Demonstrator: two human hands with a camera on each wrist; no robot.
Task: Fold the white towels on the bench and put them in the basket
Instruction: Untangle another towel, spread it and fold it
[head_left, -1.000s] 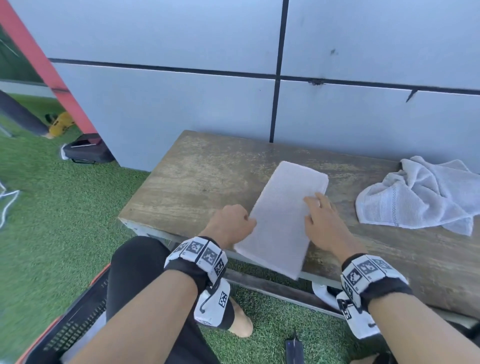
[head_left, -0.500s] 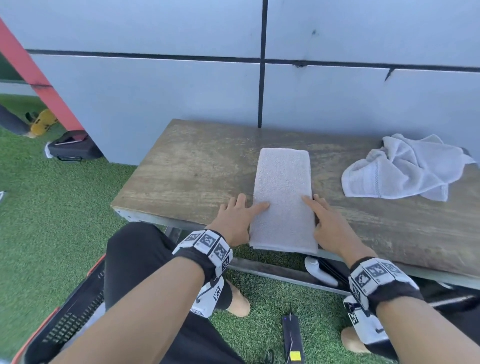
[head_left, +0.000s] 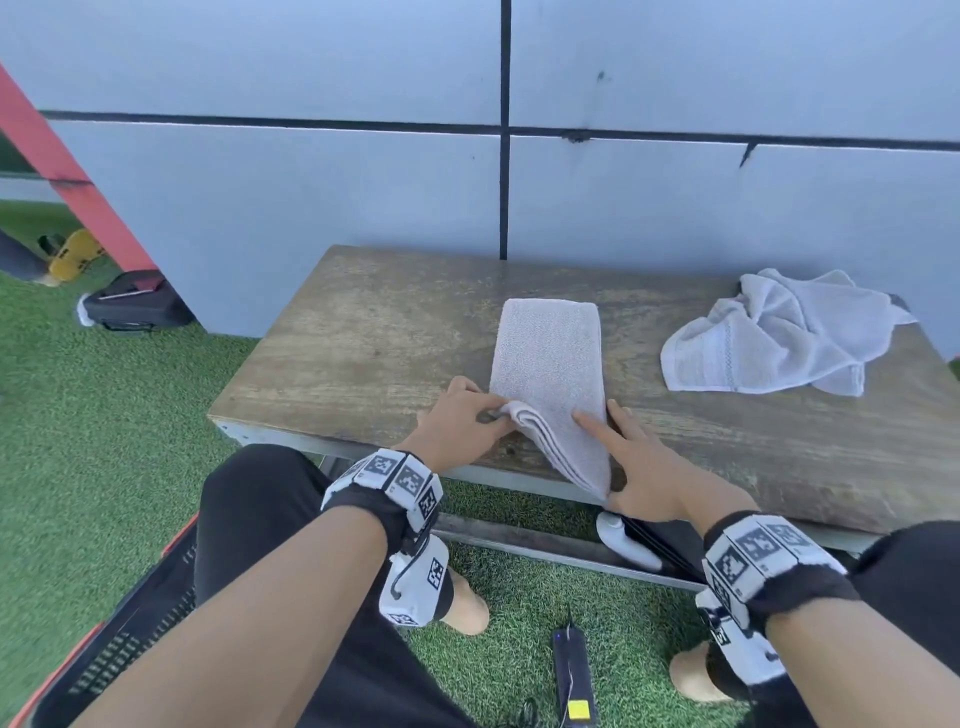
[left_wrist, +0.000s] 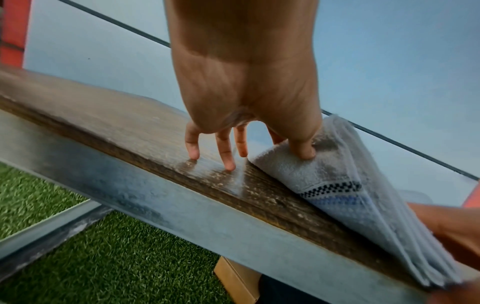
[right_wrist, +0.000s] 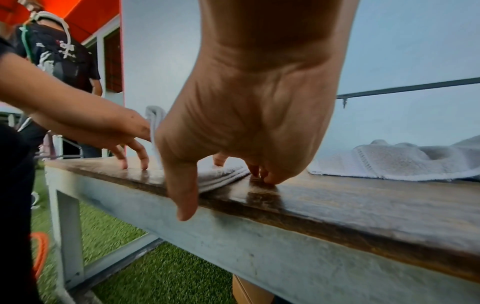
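Bench (head_left: 363, 338), left grip (head_left: 457, 418) seemingly round towel (head_left: 548, 358)

"What's that on the wrists?"

"Black fabric straps carrying white blocks printed with black-and-white square codes: the left wristband (head_left: 395, 475) at centre frame, the right wristband (head_left: 758, 556) at lower right. A white plastic camera housing (head_left: 415, 587) hangs under the left one, with a thin black cable (head_left: 401, 569) looping beside it."

"And the clothes?"

"Black trousers (head_left: 249, 514) at lower left. The forearms, left hand (head_left: 457, 415) and right hand (head_left: 649, 467) are bare."

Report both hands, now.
Left hand: pinches the towel at its near corner.
Right hand: grips the towel, thumb under, forefinger on top.
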